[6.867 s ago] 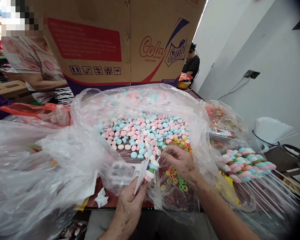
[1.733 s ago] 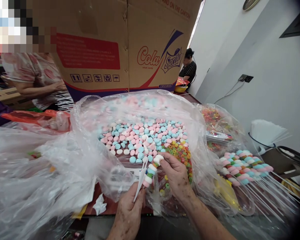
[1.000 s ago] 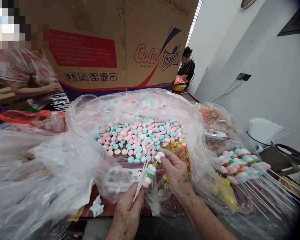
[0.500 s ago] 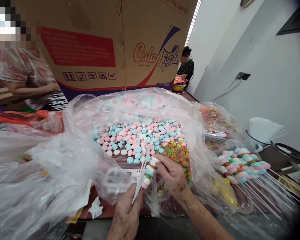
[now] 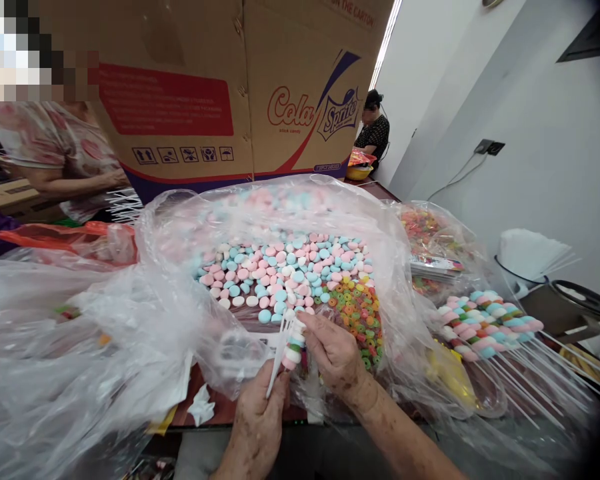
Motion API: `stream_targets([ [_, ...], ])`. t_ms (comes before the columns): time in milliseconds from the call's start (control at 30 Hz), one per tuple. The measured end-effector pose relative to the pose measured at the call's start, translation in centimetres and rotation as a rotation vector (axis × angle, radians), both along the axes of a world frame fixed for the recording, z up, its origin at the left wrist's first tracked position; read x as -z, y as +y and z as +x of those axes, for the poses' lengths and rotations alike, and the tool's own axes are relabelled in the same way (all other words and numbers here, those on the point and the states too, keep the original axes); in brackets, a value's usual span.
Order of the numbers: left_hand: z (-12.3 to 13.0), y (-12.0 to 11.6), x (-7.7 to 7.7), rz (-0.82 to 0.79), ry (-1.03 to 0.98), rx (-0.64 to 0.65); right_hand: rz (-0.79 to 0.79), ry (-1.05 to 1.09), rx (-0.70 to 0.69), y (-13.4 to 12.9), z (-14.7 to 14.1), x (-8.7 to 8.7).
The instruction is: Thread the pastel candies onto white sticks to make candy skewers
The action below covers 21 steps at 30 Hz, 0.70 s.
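Note:
My left hand is closed around several white sticks and the lower end of a marshmallow skewer. Pink, white, blue and green pieces are stacked along that skewer, which tilts slightly to the right. My right hand pinches a white marshmallow at its upper end; the fingers partly cover it. Beyond my hands lie loose pink, blue and white marshmallows in an opened clear plastic bag. Small coloured gummy rings are heaped close to my right hand.
Finished-looking marshmallow skewers lie at the right, beside a dark jug. A large cardboard carton stands behind the bag. Crumpled plastic covers the left side, near a tissue scrap. Two people sit or stand farther back.
The skewer now stands more upright and closer to the white sticks. My right hand has shifted slightly left and still pinches at its top. The whole view has shifted a little.

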<state>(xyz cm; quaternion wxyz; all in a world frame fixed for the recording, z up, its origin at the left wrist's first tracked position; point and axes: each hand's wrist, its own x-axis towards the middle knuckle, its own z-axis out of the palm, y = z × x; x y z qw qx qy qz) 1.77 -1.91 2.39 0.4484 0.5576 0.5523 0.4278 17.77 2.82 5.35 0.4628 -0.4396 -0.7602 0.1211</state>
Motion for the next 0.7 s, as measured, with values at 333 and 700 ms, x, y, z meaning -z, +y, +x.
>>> stream_targets([
  [333,-0.4,0.2,0.3,-0.061,-0.116,-0.053,-0.07,-0.016,-0.083,-0.3,0.2,-0.8],
  [700,0.4,0.1,1.1,-0.081,-0.271,-0.054,-0.612,0.997,-0.209,-2.3,-3.3,-0.6],
])
